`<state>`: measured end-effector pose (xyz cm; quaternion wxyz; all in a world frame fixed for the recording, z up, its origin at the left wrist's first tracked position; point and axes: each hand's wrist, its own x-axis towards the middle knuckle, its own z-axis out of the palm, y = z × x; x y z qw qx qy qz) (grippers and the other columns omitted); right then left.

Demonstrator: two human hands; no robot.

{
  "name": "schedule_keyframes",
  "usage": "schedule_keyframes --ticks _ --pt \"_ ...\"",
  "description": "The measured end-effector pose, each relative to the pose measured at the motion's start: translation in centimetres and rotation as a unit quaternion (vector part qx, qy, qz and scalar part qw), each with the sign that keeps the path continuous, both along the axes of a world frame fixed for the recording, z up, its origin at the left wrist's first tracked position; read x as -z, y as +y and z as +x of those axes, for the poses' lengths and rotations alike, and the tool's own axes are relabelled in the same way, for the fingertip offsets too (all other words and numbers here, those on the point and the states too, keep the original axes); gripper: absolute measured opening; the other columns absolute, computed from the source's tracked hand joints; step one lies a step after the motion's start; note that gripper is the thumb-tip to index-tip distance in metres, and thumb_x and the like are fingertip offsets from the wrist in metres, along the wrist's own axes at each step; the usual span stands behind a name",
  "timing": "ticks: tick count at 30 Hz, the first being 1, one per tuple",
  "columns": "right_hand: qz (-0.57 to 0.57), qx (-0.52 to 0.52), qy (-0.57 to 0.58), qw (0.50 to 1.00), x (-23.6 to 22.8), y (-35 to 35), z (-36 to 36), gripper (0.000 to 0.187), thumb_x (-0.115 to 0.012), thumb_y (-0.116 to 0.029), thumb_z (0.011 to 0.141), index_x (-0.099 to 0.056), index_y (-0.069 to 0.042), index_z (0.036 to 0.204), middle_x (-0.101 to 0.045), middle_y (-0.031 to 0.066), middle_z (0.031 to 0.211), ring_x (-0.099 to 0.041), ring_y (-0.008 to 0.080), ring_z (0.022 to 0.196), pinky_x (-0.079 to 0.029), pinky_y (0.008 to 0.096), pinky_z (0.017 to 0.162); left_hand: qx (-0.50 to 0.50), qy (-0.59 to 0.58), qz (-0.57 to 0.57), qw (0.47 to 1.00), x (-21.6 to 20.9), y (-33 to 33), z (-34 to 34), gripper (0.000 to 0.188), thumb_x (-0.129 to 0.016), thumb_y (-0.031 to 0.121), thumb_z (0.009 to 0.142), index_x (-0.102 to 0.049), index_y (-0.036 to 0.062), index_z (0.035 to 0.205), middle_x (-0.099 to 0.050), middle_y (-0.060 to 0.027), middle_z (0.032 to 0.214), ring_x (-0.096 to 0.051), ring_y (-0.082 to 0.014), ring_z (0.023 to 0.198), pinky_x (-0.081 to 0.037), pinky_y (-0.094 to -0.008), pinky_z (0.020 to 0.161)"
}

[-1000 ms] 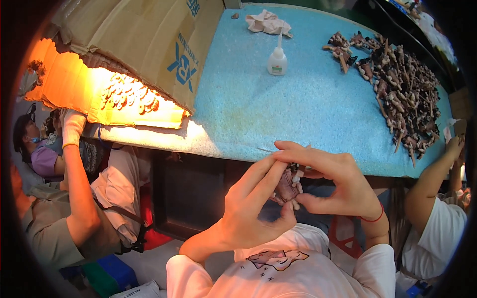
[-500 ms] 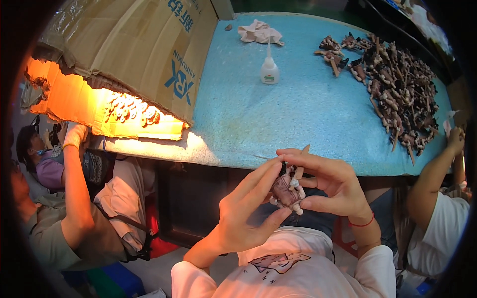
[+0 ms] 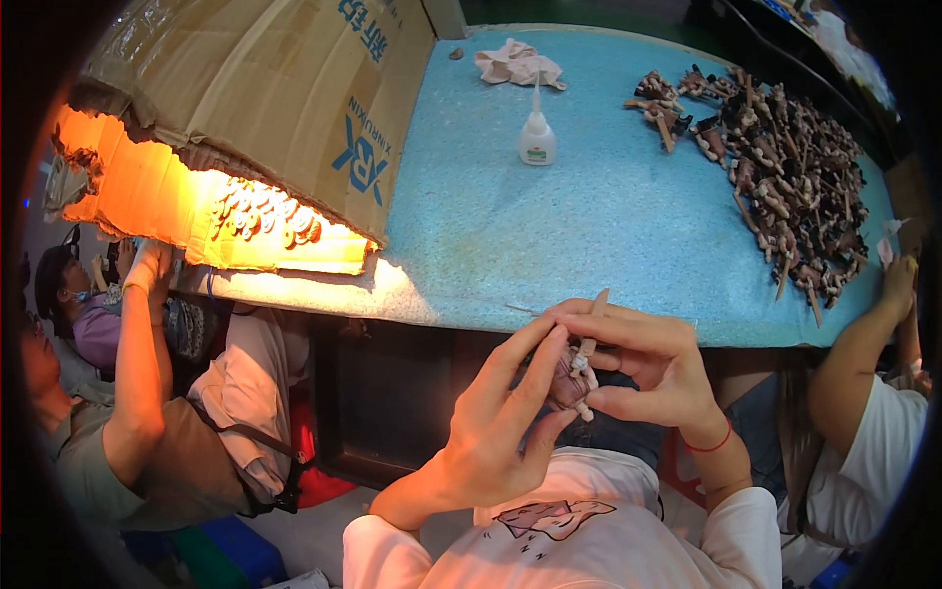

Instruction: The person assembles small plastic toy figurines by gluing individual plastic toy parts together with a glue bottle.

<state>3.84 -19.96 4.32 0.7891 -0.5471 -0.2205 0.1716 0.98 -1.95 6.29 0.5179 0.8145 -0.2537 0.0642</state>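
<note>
Close to my body, below the near table edge, I hold a small brown-and-white figurine [image 3: 569, 385] between both hands. My right hand [image 3: 659, 371] is closed around its right side, the thumb low on it. A flat wooden-coloured piece [image 3: 600, 302] sticks up past those fingers. My left hand [image 3: 502, 420] grips the figurine from the left, its fingertips meeting the right hand's at the top and its thumb underneath. Beside the left fingertips a thin pointed piece [image 3: 521, 309] juts left; what it belongs to is hidden. Fingers cover much of the figurine.
A large heap of similar figurines [image 3: 785, 187] covers the table's right side. A white squeeze bottle [image 3: 537, 142] stands on the blue tabletop [image 3: 471, 216] before a crumpled cloth [image 3: 518, 64]. At left, a cardboard box [image 3: 265, 88] shelters lit small parts [image 3: 265, 211]. Co-workers sit on both sides.
My left hand has shifted slightly right and its fingers now cover more of the figurine. The figurine stays in both hands. The co-worker's arm at left has moved a little.
</note>
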Motion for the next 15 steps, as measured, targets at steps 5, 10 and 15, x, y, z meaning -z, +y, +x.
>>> schedule_keyframes --ticks 5,10,15 --pt "-0.044 -0.022 0.027 0.998 0.0 -0.5 0.4 0.063 -0.067 0.004 0.068 -0.042 0.002 0.125 -0.042 0.0133 0.129 -0.043 0.0208 0.116 -0.041 0.0323 0.094 0.058 0.123 -0.128 0.982 1.2 0.9 0.3 0.057 -0.061 0.004 0.077 -0.035 -0.005 0.128 -0.036 -0.0198 0.128 -0.051 -0.027 0.106 -0.05 -0.032 0.081" --pt "-0.006 0.046 0.016 0.999 -0.4 -1.0 -0.2 0.08 -0.076 -0.016 0.064 -0.035 -0.001 0.131 -0.036 0.0133 0.135 -0.039 0.0241 0.121 -0.037 0.0373 0.097 0.082 0.35 -0.378 0.853 1.2 0.6 0.1 0.062 -0.054 0.029 0.086 -0.028 -0.0035 0.131 -0.035 -0.0167 0.13 -0.049 -0.0274 0.108 -0.052 -0.0386 0.079" --pt "-0.044 0.103 -0.119 0.987 -0.4 -0.1 -0.5 0.078 -0.075 -0.014 0.066 -0.034 -0.001 0.131 -0.034 0.0165 0.135 -0.037 0.0255 0.123 -0.036 0.0377 0.098 0.116 0.425 -0.411 0.798 1.3 0.5 0.0 0.064 -0.047 0.04 0.087 -0.029 -0.0031 0.131 -0.041 -0.0184 0.126 -0.051 -0.032 0.106 -0.053 -0.0397 0.074"
